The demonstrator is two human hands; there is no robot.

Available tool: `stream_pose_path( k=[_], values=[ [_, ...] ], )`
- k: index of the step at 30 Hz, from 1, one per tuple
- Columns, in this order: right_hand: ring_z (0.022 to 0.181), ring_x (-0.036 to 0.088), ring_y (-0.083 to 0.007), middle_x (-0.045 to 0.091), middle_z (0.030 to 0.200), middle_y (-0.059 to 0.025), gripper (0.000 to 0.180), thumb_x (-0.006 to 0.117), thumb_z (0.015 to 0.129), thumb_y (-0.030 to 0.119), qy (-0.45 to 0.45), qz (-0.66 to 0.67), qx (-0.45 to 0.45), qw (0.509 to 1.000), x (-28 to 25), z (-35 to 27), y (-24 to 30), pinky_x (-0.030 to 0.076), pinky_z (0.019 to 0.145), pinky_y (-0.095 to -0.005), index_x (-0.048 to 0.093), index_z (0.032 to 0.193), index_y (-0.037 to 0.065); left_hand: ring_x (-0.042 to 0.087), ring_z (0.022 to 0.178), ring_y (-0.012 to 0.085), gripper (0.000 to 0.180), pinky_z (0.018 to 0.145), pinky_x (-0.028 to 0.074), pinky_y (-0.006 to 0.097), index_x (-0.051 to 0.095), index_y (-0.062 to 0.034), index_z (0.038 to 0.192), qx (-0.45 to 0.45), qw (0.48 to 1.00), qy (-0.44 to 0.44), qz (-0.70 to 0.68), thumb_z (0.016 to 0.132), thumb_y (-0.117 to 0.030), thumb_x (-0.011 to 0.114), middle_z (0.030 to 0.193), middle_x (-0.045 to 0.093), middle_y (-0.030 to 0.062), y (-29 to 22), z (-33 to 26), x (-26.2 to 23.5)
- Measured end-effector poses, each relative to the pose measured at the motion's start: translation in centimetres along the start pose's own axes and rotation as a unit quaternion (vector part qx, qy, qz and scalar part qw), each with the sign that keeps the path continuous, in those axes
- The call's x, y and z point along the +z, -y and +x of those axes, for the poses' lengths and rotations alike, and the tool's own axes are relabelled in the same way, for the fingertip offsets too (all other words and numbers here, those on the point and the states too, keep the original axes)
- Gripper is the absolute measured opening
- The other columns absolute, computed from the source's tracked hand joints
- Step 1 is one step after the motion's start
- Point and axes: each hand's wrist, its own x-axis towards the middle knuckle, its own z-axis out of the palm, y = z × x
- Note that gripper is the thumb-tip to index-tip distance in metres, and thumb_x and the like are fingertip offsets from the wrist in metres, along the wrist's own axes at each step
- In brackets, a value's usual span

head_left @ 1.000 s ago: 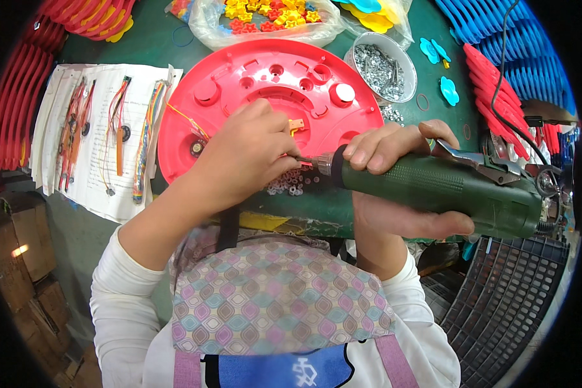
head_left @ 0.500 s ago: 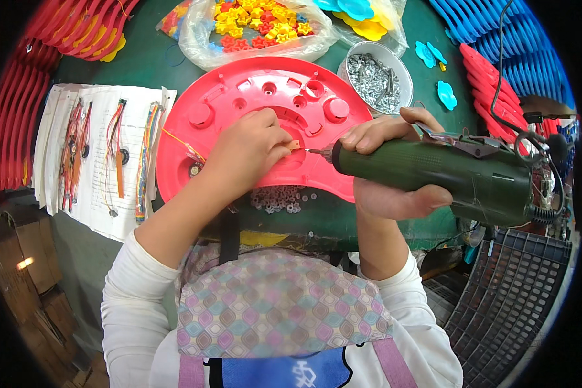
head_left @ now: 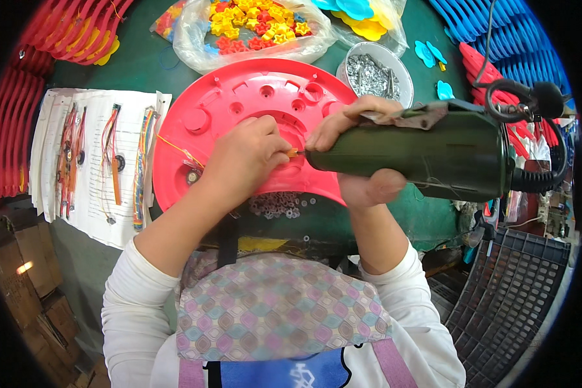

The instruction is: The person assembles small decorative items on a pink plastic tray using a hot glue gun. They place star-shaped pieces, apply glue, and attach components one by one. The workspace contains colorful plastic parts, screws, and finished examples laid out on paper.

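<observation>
A red curved plastic shell [head_left: 204, 97] lies hollow side up on the green table in front of me. Over its middle, my left hand [head_left: 252, 155] pinches a small orange piece [head_left: 293, 153] between thumb and fingertips. My right hand [head_left: 362, 129] is wrapped round a dark green electric screwdriver [head_left: 427, 152], held nearly level with its tip pointing left. The tip meets the orange piece or sits right at it; the exact contact is hidden by the fingers. Thin wires and a small round part [head_left: 193, 176] lie in the shell's left end, beside my left forearm.
Beyond the shell stand a bag of star-shaped pieces [head_left: 258, 29] and a white tub of screws [head_left: 375, 76]. Papers [head_left: 97, 168] with wired parts lie left. Small washers [head_left: 278, 205] are scattered at the near edge. Blue stacked parts [head_left: 524, 58] rise at the right; a cable hangs there.
The screwdriver has moved left and closer, its tip now against or very near the orange piece. My left hand keeps its pinch in nearly the same place.
</observation>
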Motion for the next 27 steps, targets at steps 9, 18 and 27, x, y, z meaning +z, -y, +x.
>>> stream_pose_path(
  k=[9,18,27],
  values=[
    [0.072,0.066,-0.0240,0.063,0.077,-0.0122,0.101,0.065,0.077,0.084,0.091,0.021,0.024,0.995,0.2,1.1,0.6,0.058,0.066,-0.0387,0.046,0.122,-0.004,0.064,0.091,0.0256,0.011,0.075,0.055,0.041,0.075,-0.0091,0.087,-0.003,1.000,0.011,0.016,0.079,-0.016,0.078,0.088,0.061,0.0052,0.3,0.1,0.0],
    [0.068,0.061,-0.0223,0.060,0.079,-0.0090,0.117,0.044,0.076,0.096,-0.009,0.223,-0.023,0.975,-0.2,-0.8,2.1,0.054,0.067,-0.0385,0.039,0.141,-0.001,0.066,0.087,0.0288,0.017,0.077,0.053,0.039,0.072,-0.0050,0.098,0.030,1.000,0.002,0.006,0.082,-0.009,0.076,0.091,0.062,0.0104,1.3,-0.1,0.5],
    [0.079,0.068,-0.0261,0.065,0.083,-0.0131,0.109,0.060,0.070,0.090,0.026,0.161,-0.015,0.987,-1.9,-8.2,2.3,0.059,0.074,-0.0394,0.043,0.132,0.003,0.065,0.089,0.0318,0.024,0.078,0.052,0.041,0.067,-0.0030,0.106,0.012,1.000,-0.028,-0.002,0.084,-0.010,0.076,0.094,0.062,0.0139,-0.9,-1.4,-0.6]
  ],
)
